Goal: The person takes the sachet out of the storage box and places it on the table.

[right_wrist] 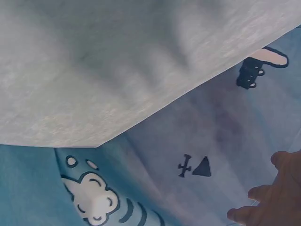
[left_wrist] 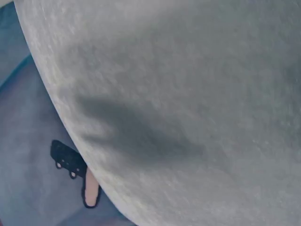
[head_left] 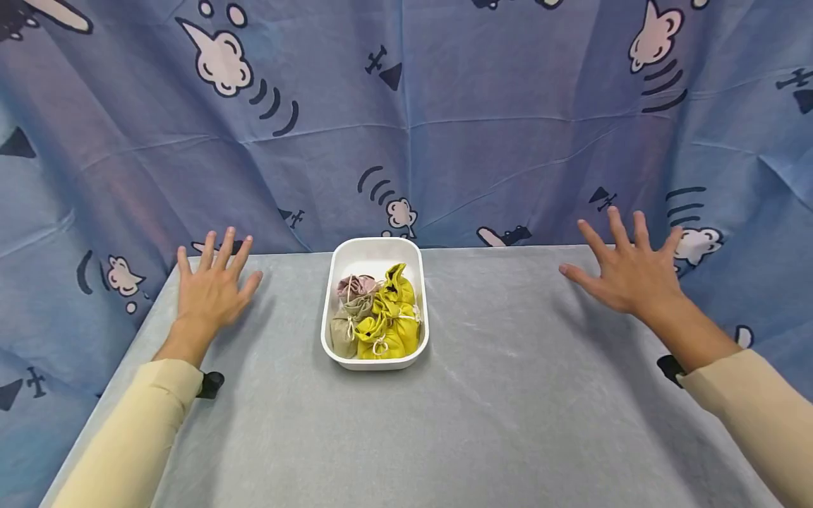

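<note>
One blue curtain printed with cartoon clouds hangs behind the grey tabletop. Near the tabletop's far edge, a white tray sits between my left hand and right hand, fingers spread, released. Inside: yellow, beige and pink pouches.

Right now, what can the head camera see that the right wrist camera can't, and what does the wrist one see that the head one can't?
Only the head view shows the white tray with little pouches in it, the left hand and both sleeves.

Only the right wrist view shows one far corner of the gray table; in the head view, the right hand seems to cover it.

Both show some right-hand fingers, the table and the blue patterned curtain.
</note>
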Tool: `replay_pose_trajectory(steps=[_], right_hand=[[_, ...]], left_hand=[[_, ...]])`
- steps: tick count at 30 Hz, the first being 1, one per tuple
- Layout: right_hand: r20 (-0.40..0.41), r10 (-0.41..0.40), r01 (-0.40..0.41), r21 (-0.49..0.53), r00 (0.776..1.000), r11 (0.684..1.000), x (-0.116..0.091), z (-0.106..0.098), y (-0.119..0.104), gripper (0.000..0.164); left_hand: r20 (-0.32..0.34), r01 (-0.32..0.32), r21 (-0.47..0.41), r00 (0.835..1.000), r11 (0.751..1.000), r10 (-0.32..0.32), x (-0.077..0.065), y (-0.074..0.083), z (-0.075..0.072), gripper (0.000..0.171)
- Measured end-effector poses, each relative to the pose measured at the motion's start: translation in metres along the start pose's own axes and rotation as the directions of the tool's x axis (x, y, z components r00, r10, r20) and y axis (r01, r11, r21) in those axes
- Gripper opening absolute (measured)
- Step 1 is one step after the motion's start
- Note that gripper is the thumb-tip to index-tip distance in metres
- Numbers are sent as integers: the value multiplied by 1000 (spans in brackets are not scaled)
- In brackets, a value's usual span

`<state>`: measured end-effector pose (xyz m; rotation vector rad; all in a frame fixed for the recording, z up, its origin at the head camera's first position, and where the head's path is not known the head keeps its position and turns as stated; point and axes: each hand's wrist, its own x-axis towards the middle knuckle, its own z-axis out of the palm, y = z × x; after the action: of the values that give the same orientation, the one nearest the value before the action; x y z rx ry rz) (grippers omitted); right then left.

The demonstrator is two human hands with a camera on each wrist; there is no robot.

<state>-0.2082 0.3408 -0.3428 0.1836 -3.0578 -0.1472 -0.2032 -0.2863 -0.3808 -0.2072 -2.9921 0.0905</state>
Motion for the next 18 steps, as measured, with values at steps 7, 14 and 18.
replay_pose_trajectory(steps=[7,14,18], right_hand=[[8,-30,30,35,1000,999,0,-8,-20,92],[-24,-99,101,63,995,993,-5,-20,-49,93],[-40,-137,140,84,990,987,-7,-25,-63,91]], left_hand=[[0,-47,-28,999,999,47,3,14,-2,69],[-12,-89,-77,996,993,88,8,28,-3,69],[-6,-121,-89,993,989,121,10,36,-3,70]])
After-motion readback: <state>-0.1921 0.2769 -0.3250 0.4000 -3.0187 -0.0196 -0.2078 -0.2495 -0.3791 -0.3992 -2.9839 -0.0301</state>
